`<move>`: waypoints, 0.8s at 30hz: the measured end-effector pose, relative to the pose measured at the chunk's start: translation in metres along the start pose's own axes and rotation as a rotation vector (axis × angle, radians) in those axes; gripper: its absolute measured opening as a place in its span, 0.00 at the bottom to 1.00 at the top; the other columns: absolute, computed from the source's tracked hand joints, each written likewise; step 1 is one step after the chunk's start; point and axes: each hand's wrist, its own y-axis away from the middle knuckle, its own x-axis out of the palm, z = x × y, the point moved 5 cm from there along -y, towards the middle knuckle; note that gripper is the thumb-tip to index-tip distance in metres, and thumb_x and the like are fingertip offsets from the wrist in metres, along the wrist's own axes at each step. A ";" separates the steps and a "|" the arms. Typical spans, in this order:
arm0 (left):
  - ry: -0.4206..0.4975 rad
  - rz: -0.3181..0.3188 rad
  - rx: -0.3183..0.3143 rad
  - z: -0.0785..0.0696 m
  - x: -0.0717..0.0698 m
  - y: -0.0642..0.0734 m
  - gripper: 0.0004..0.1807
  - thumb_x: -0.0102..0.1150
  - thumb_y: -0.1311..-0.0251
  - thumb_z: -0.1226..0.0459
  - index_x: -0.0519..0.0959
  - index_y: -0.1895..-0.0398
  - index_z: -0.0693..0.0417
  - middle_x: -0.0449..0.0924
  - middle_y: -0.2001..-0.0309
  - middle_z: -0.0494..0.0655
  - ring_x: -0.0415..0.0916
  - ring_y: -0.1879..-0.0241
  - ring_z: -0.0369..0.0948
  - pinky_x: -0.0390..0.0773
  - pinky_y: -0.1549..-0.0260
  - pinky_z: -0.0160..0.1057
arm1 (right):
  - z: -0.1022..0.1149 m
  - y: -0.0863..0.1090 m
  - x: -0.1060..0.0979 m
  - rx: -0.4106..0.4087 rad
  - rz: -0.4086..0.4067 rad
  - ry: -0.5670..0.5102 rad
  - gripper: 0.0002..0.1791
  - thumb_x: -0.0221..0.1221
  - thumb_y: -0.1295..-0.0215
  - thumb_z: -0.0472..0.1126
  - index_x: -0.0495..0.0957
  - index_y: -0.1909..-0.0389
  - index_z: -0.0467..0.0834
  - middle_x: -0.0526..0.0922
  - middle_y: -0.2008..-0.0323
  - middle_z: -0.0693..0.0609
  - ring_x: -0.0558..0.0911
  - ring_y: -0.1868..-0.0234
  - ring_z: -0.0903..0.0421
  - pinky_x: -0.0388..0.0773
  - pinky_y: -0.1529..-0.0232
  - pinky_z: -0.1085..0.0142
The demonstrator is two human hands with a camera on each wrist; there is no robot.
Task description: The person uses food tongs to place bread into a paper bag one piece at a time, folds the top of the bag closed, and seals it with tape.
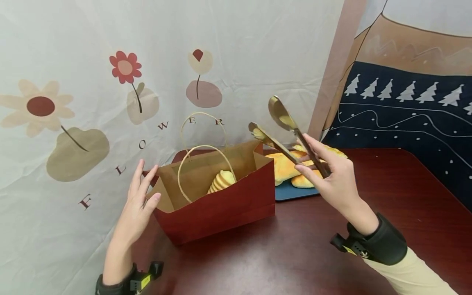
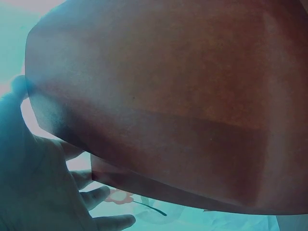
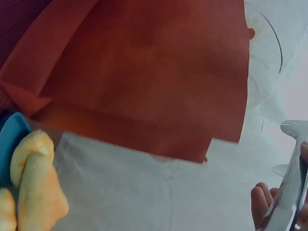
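A red paper bag [image 1: 221,213] with twisted cord handles stands open-topped on the table, its inside brown. Within it shows a ridged, cream-and-brown bread piece [image 1: 222,181]. My left hand [image 1: 134,209] is at the bag's left end, fingers extended and touching or very close to its rim; the left wrist view shows the fingers [image 2: 98,197] spread beside the bag's side. My right hand [image 1: 337,176] holds a pair of metal tongs [image 1: 284,119] above the bag's right end. Their two arms are apart with nothing between the tips.
Behind the right hand, several bread pieces [image 1: 284,166] lie on a blue tray [image 1: 295,191]. Reddish-brown tabletop [image 1: 391,196] extends to the right and front. A printed cloth [image 1: 258,49] hangs close behind the bag, and a dark tree-patterned cloth [image 1: 405,119] hangs at the right.
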 end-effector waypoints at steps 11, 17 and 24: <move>0.015 0.004 -0.009 0.002 0.001 -0.001 0.34 0.48 0.34 0.60 0.52 0.27 0.27 0.29 0.23 0.31 0.32 0.24 0.49 0.51 0.44 0.73 | -0.029 0.012 -0.028 0.049 -0.049 0.191 0.45 0.73 0.60 0.28 0.71 0.36 0.50 0.86 0.58 0.44 0.78 0.65 0.82 0.72 0.67 0.86; 0.025 0.007 -0.013 0.003 0.002 -0.001 0.33 0.47 0.34 0.60 0.52 0.27 0.27 0.29 0.23 0.31 0.32 0.24 0.49 0.49 0.44 0.74 | -0.047 0.025 -0.038 0.056 -0.020 0.400 0.47 0.75 0.61 0.35 0.69 0.34 0.53 0.87 0.67 0.44 0.75 0.71 0.81 0.68 0.71 0.87; 0.024 0.004 0.002 -0.001 0.001 -0.002 0.34 0.48 0.34 0.59 0.53 0.27 0.30 0.30 0.23 0.34 0.32 0.24 0.51 0.51 0.45 0.74 | -0.065 0.041 -0.042 0.028 0.076 0.547 0.44 0.74 0.57 0.47 0.69 0.34 0.53 0.86 0.68 0.47 0.82 0.77 0.53 0.69 0.80 0.74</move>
